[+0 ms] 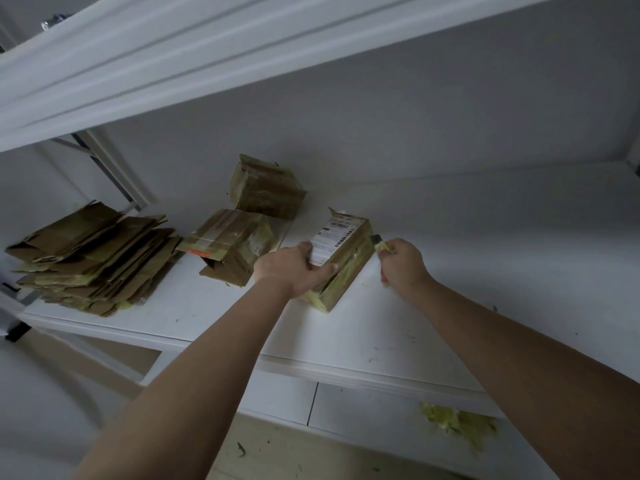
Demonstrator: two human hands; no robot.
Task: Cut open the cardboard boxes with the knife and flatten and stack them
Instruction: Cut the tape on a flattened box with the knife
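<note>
Cutting step: left hand (294,268) fingers grip labelled box (341,252) mid-frame; right hand (401,263) fingers clasp knife (381,244) at right edge. Next: slice tape, likely.

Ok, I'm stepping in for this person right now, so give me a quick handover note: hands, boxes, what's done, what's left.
Left hand grips the labelled box on the white shelf, holding it steady.
Right hand holds the yellow knife at the box's far right edge.
Done: a stack of flattened boxes lies at the shelf's left end.
Left: finish cutting this box, then the two taped boxes behind, one near and one further back. Flatten all and add them to the stack.
Tape scraps lie on the floor below.
</note>
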